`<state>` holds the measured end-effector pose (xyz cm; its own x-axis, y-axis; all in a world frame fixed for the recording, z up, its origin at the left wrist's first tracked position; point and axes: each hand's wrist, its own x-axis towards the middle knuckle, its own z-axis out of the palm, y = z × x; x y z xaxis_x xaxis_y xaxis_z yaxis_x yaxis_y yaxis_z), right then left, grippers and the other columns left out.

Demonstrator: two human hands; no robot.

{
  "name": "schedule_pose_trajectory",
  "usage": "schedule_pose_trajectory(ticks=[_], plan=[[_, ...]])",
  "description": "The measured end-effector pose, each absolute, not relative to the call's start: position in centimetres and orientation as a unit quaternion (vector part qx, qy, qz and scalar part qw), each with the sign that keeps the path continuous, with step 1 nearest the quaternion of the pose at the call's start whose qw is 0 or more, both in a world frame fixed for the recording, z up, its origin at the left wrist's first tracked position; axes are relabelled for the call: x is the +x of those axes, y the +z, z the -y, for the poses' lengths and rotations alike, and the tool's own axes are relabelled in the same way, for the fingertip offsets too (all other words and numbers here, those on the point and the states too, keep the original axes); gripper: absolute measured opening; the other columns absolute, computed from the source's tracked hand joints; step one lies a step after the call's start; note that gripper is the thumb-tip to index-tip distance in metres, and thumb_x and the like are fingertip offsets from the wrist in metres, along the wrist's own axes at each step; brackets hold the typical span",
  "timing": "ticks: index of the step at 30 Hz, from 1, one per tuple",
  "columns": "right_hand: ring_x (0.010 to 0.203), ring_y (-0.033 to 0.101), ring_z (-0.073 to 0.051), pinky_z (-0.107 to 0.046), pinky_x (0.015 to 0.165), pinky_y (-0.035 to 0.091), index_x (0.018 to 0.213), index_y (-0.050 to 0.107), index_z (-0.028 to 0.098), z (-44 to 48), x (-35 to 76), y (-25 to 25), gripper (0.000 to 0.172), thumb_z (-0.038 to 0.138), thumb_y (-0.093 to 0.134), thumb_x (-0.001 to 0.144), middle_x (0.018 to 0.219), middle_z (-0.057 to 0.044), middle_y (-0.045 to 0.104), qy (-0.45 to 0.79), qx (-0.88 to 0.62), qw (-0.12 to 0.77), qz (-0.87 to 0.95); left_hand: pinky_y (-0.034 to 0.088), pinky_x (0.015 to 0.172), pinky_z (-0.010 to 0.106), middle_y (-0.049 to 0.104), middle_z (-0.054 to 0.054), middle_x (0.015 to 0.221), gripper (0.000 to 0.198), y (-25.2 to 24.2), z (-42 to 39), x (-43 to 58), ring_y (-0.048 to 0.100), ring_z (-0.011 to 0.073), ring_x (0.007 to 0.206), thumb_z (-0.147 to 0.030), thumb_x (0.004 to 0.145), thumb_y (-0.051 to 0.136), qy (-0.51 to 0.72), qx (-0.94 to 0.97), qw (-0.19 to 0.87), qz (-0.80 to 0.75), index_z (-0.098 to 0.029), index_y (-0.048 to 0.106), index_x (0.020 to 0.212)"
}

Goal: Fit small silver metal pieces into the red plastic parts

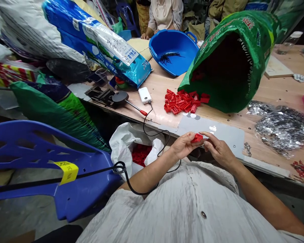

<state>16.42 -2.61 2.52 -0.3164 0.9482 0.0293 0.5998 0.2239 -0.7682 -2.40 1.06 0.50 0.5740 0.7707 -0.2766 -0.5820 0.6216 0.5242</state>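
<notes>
My left hand (pixel 184 145) pinches a small red plastic part (pixel 197 137) just in front of the table's near edge. From the other side my right hand (pixel 219 148) comes up to the same part, its index finger reaching to the part's edge. Its thumb and fingers are drawn together; whatever sits between them is too small to make out. Beyond the hands, a heap of similar red parts (pixel 179 101) lies on the table at the mouth of a green sack (pixel 258 64). A grey sheet (pixel 225 131) with a few small silvery pieces on it lies close by.
A blue basin (pixel 177 65) holds thin black pieces. Bags of shiny metal bits (pixel 281 131) lie at right. A white power bank (pixel 145 95) trails a black cable near a red-handled lever tool (pixel 134 107). A white sack (pixel 119 141) with red parts stands below; a person sits opposite.
</notes>
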Motion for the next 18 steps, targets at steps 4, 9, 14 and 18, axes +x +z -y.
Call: schedule_pose_trajectory(ticks=[4, 9, 14, 18], plan=[[0.067, 0.065, -0.019, -0.029, 0.061, 0.047, 0.134, 0.052, 0.025, 2.6, 16.1, 2.5, 0.043, 0.045, 0.038, 0.098, 0.071, -0.001, 0.068, 0.301, -0.532, 0.251, 0.751, 0.048, 0.1, 0.035, 0.069, 0.004, 0.087, 0.012, 0.6, -0.3, -2.0, 0.069, 0.0155, 0.086, -0.024, 0.086, 0.066, 0.395, 0.13, 0.872, -0.257, -0.013, 0.062, 0.084], [0.075, 0.069, -0.02, -0.03, 0.066, 0.05, 0.128, 0.056, 0.027, 2.6, 16.1, 2.3, 0.038, 0.044, 0.039, 0.098, 0.093, -0.004, 0.074, 0.257, -0.537, 0.265, 0.758, 0.048, 0.1, 0.034, 0.069, 0.005, 0.088, 0.011, 0.8, 0.1, -1.4, 0.069, 0.0147, 0.085, -0.023, 0.088, 0.062, 0.407, 0.114, 0.868, -0.259, -0.013, 0.064, 0.086], [0.085, 0.071, -0.021, -0.031, 0.074, 0.052, 0.13, 0.054, 0.028, 2.6, 16.2, 2.6, 0.037, 0.042, 0.039, 0.099, 0.109, -0.004, 0.073, 0.253, -0.526, 0.259, 0.77, 0.048, 0.101, 0.034, 0.069, 0.005, 0.088, 0.012, 0.9, 0.2, -1.1, 0.069, 0.0143, 0.084, -0.023, 0.09, 0.061, 0.409, 0.096, 0.866, -0.269, -0.012, 0.065, 0.087], [0.086, 0.071, -0.022, -0.032, 0.071, 0.051, 0.129, 0.055, 0.027, 2.6, 16.3, 2.7, 0.036, 0.04, 0.039, 0.099, 0.113, -0.004, 0.072, 0.225, -0.531, 0.251, 0.777, 0.049, 0.099, 0.033, 0.069, 0.006, 0.088, 0.015, 0.8, 0.2, -0.8, 0.069, 0.0145, 0.085, -0.023, 0.091, 0.057, 0.409, 0.091, 0.869, -0.262, -0.011, 0.066, 0.088]])
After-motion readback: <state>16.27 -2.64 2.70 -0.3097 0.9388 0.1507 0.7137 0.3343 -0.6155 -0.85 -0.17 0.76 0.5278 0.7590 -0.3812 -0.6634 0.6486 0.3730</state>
